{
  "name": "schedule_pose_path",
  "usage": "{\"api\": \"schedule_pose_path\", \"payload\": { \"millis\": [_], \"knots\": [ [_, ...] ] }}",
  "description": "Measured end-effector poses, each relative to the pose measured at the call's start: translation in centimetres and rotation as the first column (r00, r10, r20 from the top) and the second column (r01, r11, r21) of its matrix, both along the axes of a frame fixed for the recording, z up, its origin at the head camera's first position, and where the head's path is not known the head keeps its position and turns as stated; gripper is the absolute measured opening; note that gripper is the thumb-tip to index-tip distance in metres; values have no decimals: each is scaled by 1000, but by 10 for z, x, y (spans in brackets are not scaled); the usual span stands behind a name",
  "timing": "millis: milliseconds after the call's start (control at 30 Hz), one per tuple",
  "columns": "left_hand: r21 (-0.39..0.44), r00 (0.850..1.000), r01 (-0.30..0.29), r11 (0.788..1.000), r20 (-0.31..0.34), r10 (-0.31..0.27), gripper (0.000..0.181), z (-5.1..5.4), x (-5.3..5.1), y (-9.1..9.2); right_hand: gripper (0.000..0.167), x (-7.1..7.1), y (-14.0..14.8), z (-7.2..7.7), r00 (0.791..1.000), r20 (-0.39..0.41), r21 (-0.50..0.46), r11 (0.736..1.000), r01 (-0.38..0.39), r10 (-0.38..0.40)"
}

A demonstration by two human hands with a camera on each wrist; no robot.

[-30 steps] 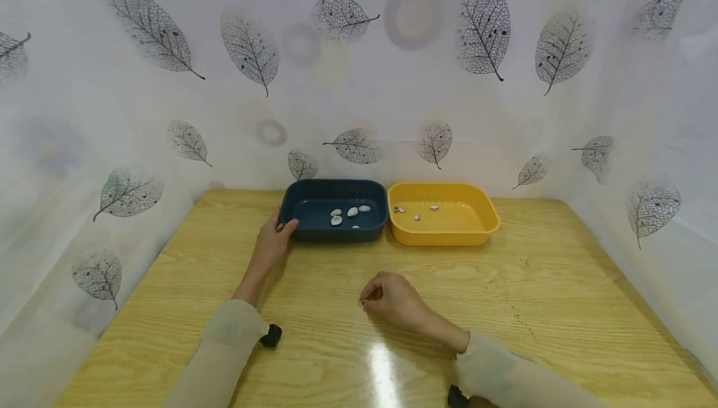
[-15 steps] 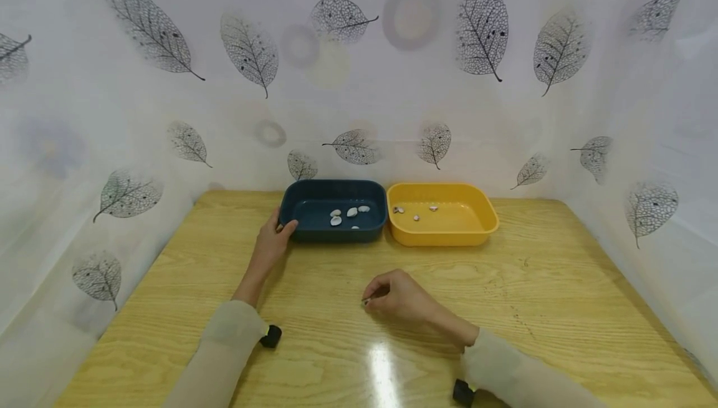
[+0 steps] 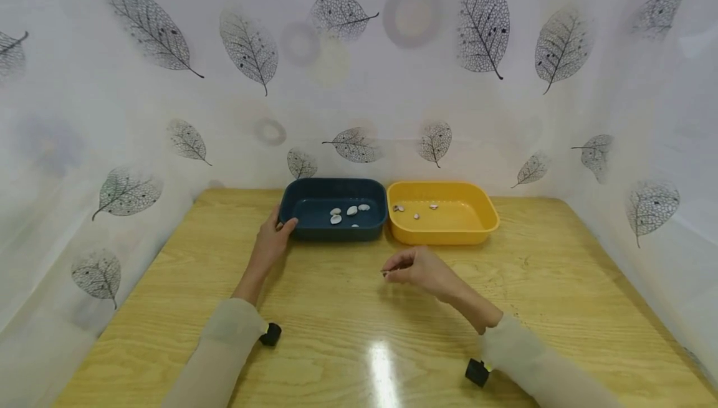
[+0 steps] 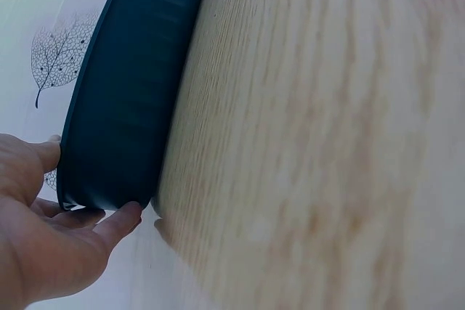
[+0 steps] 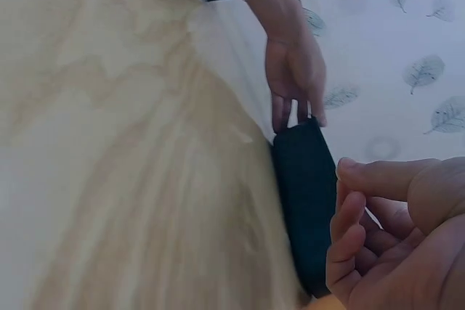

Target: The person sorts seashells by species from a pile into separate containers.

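My left hand (image 3: 272, 241) grips the left end of a dark blue plastic bin (image 3: 336, 233), its thumb at the front corner and its fingers along the end wall. In the left wrist view, fingertips touch the bin's (image 4: 131, 107) end. My right hand (image 3: 429, 271) is raised over the table in front of the bins, pinching a small shell (image 3: 385, 273) between thumb and fingertips. Several white shells (image 3: 351, 210) lie inside the blue bin. Several smaller shells (image 3: 434, 207) lie in the yellow bin (image 3: 443, 238). In the right wrist view, the curled fingers hide the pinched shell.
Side by side, the two bins stand at the back of the wooden table (image 3: 314, 321). Behind and at both sides hangs a white leaf-print cloth (image 3: 359, 96). A small black object (image 3: 477, 372) hangs from the right cuff; another black one (image 3: 271, 334) is at the left.
My right hand has lifted and moved forward and right, toward the yellow bin, carrying the small shell. The left hand stays at the blue bin's end.
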State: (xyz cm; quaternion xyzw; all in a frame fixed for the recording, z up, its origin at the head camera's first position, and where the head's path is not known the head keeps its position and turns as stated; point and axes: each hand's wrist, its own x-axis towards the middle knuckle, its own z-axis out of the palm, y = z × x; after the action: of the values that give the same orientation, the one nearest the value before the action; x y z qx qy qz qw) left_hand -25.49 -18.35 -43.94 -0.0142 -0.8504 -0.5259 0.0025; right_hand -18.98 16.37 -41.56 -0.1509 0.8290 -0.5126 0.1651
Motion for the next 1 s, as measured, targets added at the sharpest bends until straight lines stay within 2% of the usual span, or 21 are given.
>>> {"api": "schedule_pose_path", "payload": {
  "millis": [167, 467, 700, 1000],
  "knots": [
    [0, 1000, 7, 1000, 3, -7, 75, 0, 0, 0, 19, -7, 12, 14, 999, 12, -19, 999, 37, -37],
    [1, 1000, -6, 1000, 2, 6, 75, 2, -1, 0, 21, -26, 31, 34, 994, -46, -61, 993, 101, -104],
    [10, 1000, -6, 1000, 14, 6, 75, 1, -1, 0, 27, -46, 50, 42, 982, -41, -87, 980, 178, -182],
    [4, 1000, -6, 1000, 15, 6, 76, 3, 1, 0, 36, -67, 72, 48, 971, -20, -66, 969, 236, -238]
  ]
}}
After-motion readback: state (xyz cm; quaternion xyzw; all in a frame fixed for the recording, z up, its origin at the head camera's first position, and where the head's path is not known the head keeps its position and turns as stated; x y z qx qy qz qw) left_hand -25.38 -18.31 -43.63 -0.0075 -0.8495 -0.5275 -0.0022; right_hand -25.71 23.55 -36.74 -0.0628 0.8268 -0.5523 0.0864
